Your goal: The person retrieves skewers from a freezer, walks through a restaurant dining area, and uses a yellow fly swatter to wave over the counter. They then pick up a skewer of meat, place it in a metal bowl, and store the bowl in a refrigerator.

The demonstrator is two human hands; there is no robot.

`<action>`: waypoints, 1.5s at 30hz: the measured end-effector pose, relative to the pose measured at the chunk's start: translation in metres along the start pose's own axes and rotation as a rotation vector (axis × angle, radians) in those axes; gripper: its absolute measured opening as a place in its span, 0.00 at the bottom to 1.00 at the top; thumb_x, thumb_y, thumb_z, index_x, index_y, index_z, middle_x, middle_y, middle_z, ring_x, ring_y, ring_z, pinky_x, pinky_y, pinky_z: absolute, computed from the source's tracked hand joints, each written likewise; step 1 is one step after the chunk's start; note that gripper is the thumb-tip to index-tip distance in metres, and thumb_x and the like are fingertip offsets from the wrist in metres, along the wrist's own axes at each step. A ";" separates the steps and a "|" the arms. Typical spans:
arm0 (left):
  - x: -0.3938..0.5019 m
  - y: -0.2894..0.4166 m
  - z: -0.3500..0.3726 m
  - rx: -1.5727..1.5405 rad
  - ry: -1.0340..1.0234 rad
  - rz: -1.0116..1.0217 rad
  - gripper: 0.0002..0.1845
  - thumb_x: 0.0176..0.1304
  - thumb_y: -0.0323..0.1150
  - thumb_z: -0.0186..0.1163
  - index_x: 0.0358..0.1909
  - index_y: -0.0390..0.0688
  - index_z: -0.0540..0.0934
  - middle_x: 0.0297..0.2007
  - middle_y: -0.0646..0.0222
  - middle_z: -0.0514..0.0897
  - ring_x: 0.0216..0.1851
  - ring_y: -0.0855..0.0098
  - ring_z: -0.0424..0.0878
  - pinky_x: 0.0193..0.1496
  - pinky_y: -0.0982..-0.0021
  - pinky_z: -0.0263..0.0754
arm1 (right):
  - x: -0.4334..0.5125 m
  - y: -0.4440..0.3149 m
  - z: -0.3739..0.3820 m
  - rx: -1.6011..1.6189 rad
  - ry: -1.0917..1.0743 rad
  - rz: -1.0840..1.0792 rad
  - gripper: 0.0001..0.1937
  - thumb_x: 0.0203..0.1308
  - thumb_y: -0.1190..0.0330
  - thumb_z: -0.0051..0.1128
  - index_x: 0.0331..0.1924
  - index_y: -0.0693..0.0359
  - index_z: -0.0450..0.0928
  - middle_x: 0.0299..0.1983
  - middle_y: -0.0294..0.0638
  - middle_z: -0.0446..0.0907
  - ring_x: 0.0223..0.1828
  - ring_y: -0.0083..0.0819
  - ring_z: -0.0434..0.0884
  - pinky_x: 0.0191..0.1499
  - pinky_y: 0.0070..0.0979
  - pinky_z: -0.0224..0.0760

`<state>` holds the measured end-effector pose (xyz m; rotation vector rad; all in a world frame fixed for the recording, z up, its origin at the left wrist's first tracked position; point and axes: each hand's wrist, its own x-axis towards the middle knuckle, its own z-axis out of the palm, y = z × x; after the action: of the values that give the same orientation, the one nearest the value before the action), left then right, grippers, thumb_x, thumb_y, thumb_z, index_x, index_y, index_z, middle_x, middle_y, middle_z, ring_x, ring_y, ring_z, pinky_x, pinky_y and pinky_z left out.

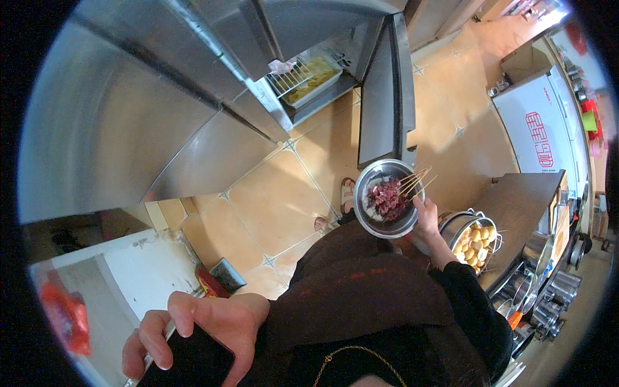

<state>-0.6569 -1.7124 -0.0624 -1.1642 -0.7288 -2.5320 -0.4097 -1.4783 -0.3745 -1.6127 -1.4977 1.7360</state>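
Note:
My right hand grips the rim of a round stainless steel bowl. Inside the bowl are raw meat skewers, their bamboo stick ends poking out over the rim near my fingers. At the lower left, close to the camera, my left hand is curled around a dark smartphone. Just beyond the bowl, a stainless steel refrigerator door stands open. A tray of yellowish food shows in the lower compartment, partly covered by a wire rack.
To my right, a steel pot of skewered pale round food stands beside a dark counter with pans. A white chest freezer is at far right. At left are a white cabinet and a dustpan on the tiled floor.

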 end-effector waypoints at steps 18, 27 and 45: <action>-0.027 0.098 -0.009 0.040 0.012 0.146 0.29 0.50 0.53 0.64 0.55 0.68 0.66 0.60 0.77 0.62 0.54 0.67 0.66 0.47 0.59 0.60 | 0.118 -0.039 0.023 -0.067 0.069 -0.095 0.16 0.55 0.62 0.53 0.37 0.69 0.76 0.27 0.40 0.75 0.30 0.31 0.73 0.37 0.30 0.65; -0.025 0.055 -0.016 0.145 0.047 0.107 0.32 0.48 0.46 0.67 0.56 0.62 0.67 0.60 0.77 0.63 0.55 0.69 0.65 0.53 0.61 0.59 | 0.228 -0.019 -0.040 0.100 0.251 0.083 0.10 0.55 0.64 0.54 0.37 0.60 0.75 0.31 0.36 0.78 0.30 0.29 0.78 0.24 0.27 0.68; -0.048 -0.129 0.038 0.517 0.297 0.377 0.33 0.48 0.39 0.67 0.57 0.58 0.66 0.60 0.75 0.65 0.56 0.71 0.66 0.58 0.60 0.60 | 0.389 -0.117 0.208 0.079 -0.572 0.279 0.08 0.57 0.75 0.43 0.40 0.70 0.66 0.34 0.45 0.74 0.38 0.40 0.77 0.44 0.34 0.78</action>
<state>-0.6570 -1.5820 -0.1215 -0.6579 -0.9103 -1.9754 -0.7528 -1.2145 -0.5182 -1.4028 -1.4462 2.5396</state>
